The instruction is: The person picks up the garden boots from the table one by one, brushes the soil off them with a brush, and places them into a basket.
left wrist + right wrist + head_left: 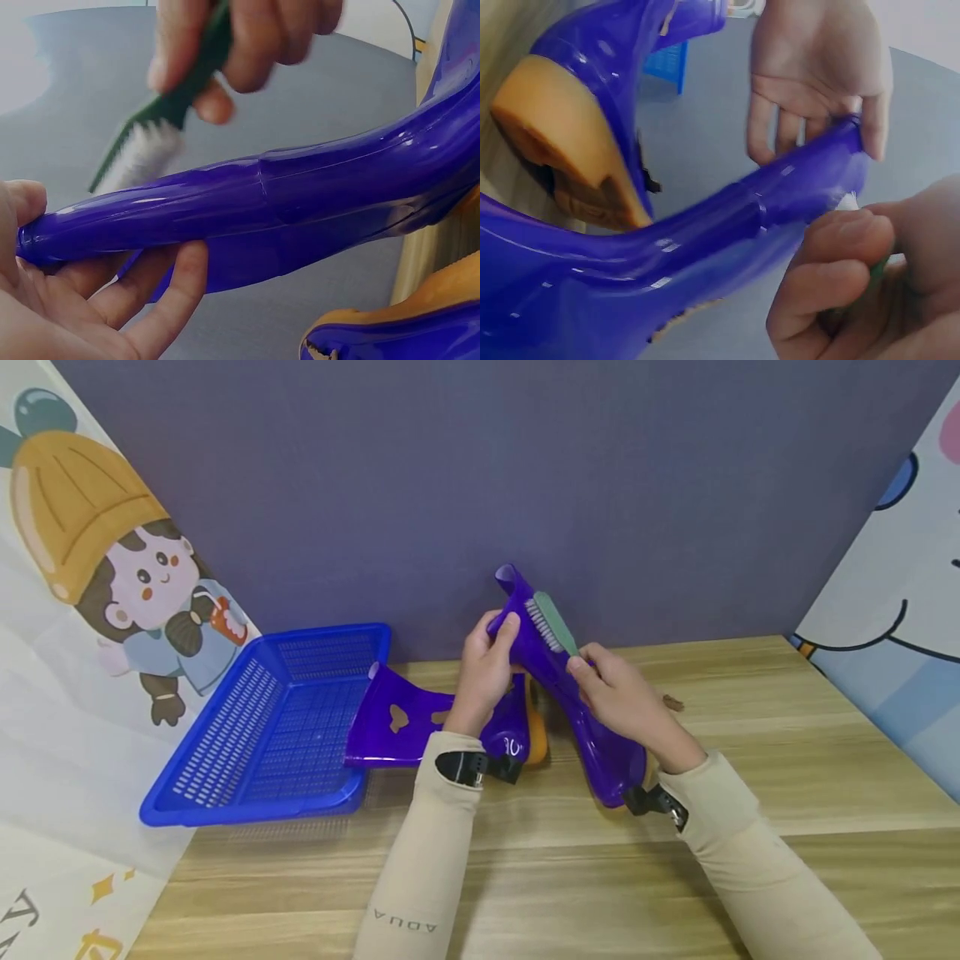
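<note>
My left hand (487,664) grips a shiny purple rain boot (611,764) near the top of its shaft, thumb on one side and fingers beneath. The boot slants down to the right, its foot low over the table. In my right hand (622,697) is a green-handled brush (555,622), its white bristles against the shaft close to the left hand. A second purple boot (412,743) lies on its side left of the held one, with brown patches on its shaft and an orange sole (562,112). A ragged brown patch (679,319) shows along the held boot's edge.
A blue slotted plastic basket (165,806) stands at the left, the lying boot's shaft end overlapping its right side. Beyond the right hand, a small brown crumb (672,702) lies on the wooden table (555,877). A grey panel (487,485) rises behind.
</note>
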Demonstrator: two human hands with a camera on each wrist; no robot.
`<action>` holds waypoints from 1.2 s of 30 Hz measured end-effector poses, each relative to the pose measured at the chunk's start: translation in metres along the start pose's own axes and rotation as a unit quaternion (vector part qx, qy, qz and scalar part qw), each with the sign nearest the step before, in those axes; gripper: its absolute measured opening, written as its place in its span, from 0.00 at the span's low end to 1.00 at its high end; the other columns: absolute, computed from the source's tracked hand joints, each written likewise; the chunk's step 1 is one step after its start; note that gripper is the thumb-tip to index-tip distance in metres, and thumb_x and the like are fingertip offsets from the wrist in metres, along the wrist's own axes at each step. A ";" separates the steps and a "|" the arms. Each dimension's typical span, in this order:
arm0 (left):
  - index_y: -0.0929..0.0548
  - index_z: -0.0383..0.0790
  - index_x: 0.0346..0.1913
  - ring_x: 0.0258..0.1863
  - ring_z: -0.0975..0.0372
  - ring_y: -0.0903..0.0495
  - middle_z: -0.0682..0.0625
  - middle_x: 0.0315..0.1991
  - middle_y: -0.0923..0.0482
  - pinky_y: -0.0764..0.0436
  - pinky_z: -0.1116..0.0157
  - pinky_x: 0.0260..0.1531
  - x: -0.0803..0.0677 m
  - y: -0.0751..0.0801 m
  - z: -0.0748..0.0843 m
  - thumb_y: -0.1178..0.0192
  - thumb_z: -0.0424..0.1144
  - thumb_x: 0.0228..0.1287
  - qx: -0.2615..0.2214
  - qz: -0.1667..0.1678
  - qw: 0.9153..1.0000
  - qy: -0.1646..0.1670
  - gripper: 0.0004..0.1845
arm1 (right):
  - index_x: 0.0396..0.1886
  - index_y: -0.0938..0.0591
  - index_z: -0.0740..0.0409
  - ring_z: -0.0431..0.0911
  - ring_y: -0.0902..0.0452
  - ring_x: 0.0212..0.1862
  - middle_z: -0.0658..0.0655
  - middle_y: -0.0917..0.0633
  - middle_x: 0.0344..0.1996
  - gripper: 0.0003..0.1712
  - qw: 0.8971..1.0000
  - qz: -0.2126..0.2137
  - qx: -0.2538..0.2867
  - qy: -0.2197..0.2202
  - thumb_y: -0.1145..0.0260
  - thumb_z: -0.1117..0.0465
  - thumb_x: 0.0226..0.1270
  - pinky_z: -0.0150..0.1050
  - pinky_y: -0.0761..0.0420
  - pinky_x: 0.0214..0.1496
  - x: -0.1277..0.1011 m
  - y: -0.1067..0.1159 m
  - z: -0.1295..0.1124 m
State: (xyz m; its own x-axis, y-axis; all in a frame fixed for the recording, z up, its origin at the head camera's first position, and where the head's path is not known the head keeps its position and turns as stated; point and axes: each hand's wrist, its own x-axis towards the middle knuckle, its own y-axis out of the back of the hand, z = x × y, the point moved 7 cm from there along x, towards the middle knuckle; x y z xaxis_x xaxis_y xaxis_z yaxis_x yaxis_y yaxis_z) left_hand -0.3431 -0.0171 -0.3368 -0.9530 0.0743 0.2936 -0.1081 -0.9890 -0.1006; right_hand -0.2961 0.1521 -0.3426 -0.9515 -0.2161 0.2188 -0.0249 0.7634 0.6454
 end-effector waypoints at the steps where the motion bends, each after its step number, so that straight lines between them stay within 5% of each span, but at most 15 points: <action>1: 0.21 0.34 0.57 0.33 0.62 0.19 0.46 0.39 0.19 0.14 0.65 0.32 0.000 0.000 0.000 0.50 0.44 0.81 -0.001 -0.002 1.000 0.001 0.17 | 0.44 0.25 0.64 0.45 0.30 0.21 0.53 0.25 0.20 0.21 1.000 -0.007 -0.002 -0.005 0.54 0.50 0.85 0.36 0.28 0.24 0.000 -0.002 0.001; 13: 0.21 0.34 0.57 0.28 0.64 0.20 0.51 0.34 0.21 0.12 0.55 0.33 0.001 0.002 -0.001 0.49 0.43 0.81 0.007 0.003 1.000 0.002 0.17 | 0.36 0.27 0.64 0.40 0.35 0.16 0.47 0.30 0.15 0.22 0.991 -0.078 -0.046 -0.096 0.55 0.52 0.84 0.33 0.33 0.16 -0.001 0.002 0.030; 16: 0.20 0.35 0.57 0.30 0.65 0.20 0.51 0.35 0.21 0.13 0.58 0.34 0.000 0.001 0.000 0.49 0.44 0.80 0.014 0.006 1.000 0.000 0.17 | 0.41 0.23 0.66 0.41 0.34 0.19 0.49 0.29 0.18 0.23 0.994 -0.046 -0.061 -0.081 0.56 0.52 0.85 0.33 0.32 0.19 -0.001 0.014 0.026; 23: 0.20 0.36 0.57 0.35 0.64 0.20 0.48 0.39 0.19 0.16 0.67 0.37 -0.001 -0.002 0.003 0.49 0.45 0.80 0.036 0.000 0.999 -0.014 0.17 | 0.48 0.22 0.65 0.43 0.30 0.18 0.55 0.25 0.19 0.25 0.998 0.052 0.024 -0.004 0.55 0.49 0.85 0.36 0.28 0.18 0.000 0.021 0.007; 30: 0.21 0.37 0.58 0.33 0.62 0.18 0.43 0.41 0.17 0.11 0.58 0.37 -0.001 -0.003 0.004 0.50 0.46 0.81 0.033 -0.010 0.999 -0.011 0.17 | 0.46 0.20 0.61 0.44 0.29 0.22 0.52 0.25 0.20 0.22 0.999 0.004 -0.046 -0.023 0.53 0.49 0.84 0.37 0.29 0.25 0.003 0.005 0.011; 36: 0.20 0.38 0.57 0.30 0.60 0.18 0.48 0.35 0.20 0.10 0.51 0.35 -0.001 0.002 0.001 0.49 0.46 0.81 0.034 0.000 0.999 0.000 0.17 | 0.30 0.24 0.57 0.44 0.31 0.23 0.50 0.28 0.19 0.21 0.993 -0.032 -0.103 -0.045 0.50 0.51 0.83 0.37 0.31 0.23 0.003 0.007 0.020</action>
State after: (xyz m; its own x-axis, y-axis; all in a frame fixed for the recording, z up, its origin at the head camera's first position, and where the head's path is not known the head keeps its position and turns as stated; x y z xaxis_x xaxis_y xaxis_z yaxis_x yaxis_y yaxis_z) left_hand -0.3418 -0.0189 -0.3358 -0.9529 0.0748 0.2940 -0.0893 -0.9953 -0.0363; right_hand -0.3049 0.1686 -0.3522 -0.9737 -0.1978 0.1134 -0.0308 0.6068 0.7942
